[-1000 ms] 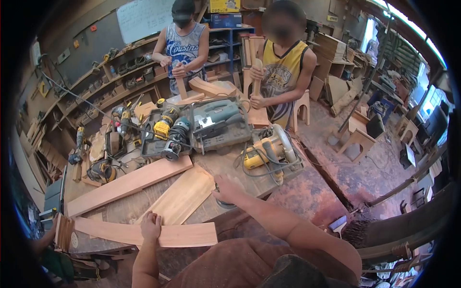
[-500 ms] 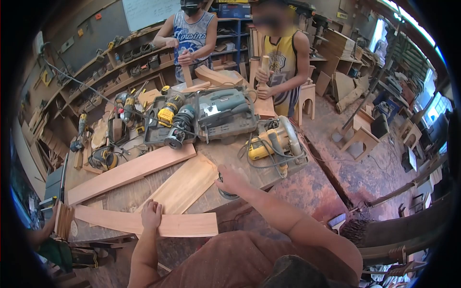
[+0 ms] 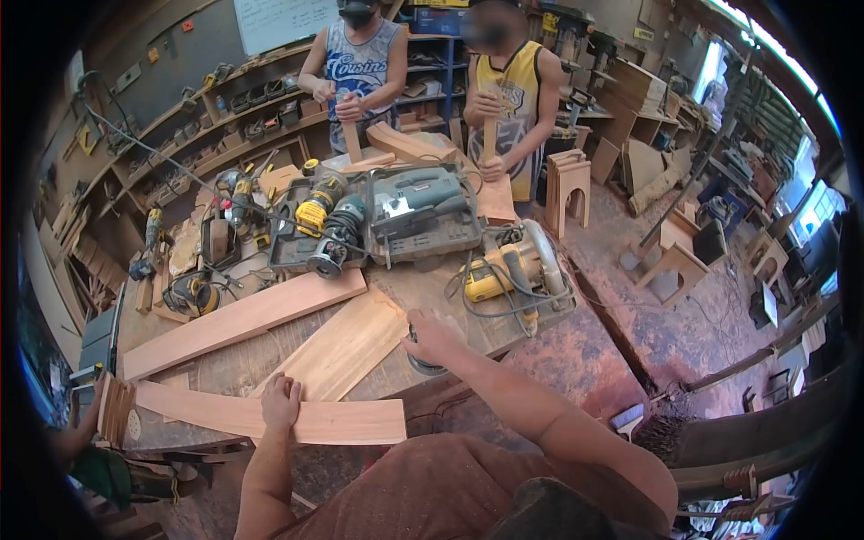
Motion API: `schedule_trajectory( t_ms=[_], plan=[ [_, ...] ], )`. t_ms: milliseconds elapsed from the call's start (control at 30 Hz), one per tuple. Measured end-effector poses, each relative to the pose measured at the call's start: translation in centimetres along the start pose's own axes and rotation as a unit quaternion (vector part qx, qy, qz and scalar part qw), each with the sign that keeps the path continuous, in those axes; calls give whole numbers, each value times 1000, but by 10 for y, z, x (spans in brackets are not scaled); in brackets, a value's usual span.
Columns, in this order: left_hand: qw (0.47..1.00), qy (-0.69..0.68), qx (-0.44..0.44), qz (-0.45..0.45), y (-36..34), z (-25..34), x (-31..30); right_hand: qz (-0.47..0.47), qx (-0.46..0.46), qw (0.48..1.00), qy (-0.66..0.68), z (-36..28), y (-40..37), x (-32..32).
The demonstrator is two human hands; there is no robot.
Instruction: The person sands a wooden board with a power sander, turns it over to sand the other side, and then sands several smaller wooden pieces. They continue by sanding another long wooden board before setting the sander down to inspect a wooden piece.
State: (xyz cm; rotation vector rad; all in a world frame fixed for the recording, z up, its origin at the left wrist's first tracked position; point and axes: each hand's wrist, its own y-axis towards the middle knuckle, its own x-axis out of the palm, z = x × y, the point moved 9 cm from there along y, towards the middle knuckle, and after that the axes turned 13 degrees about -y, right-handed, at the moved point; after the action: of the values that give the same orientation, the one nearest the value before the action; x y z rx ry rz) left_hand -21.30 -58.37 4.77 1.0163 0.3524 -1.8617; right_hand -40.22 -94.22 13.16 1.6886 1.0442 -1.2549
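My left hand (image 3: 282, 402) rests on the upper edge of a curved pale board (image 3: 346, 421) along the near edge of the workbench, its fingers bent over the wood. A wide flat board (image 3: 337, 346) lies slanted just beyond it. At that board's right end, my right hand (image 3: 434, 339) is wrapped round a dark round-based tool (image 3: 426, 364), mostly hidden under the palm. Farther back lies a thicker reddish plank (image 3: 243, 322).
Behind the boards are a jigsaw in its open case (image 3: 421, 211), a yellow drill (image 3: 315, 216), a router (image 3: 331, 247) and a yellow circular saw (image 3: 513, 270). Two people across the bench hold wood pieces. At the left, another person's hand holds stacked wood (image 3: 115, 409).
The person in yellow has shifted slightly left and raised one hand on the wood piece. The camera view has moved a little. My hands stay nearly in place.
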Motion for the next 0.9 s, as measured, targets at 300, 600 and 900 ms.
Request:
schedule_trajectory(
  t_ms=[300, 600, 900],
  plan=[
    [1000, -6, -2, 5, -1, -1, -1, -4, 13, 999, 42, 3, 2, 10],
    [1000, -1, 14, 11, -2, 13, -5, 6, -10, 1000, -1, 0, 0, 0],
    [1000, 3, 14, 8, -1, 9, -3, 0, -7, 1000, -4, 1, 0, 1]
  ],
)
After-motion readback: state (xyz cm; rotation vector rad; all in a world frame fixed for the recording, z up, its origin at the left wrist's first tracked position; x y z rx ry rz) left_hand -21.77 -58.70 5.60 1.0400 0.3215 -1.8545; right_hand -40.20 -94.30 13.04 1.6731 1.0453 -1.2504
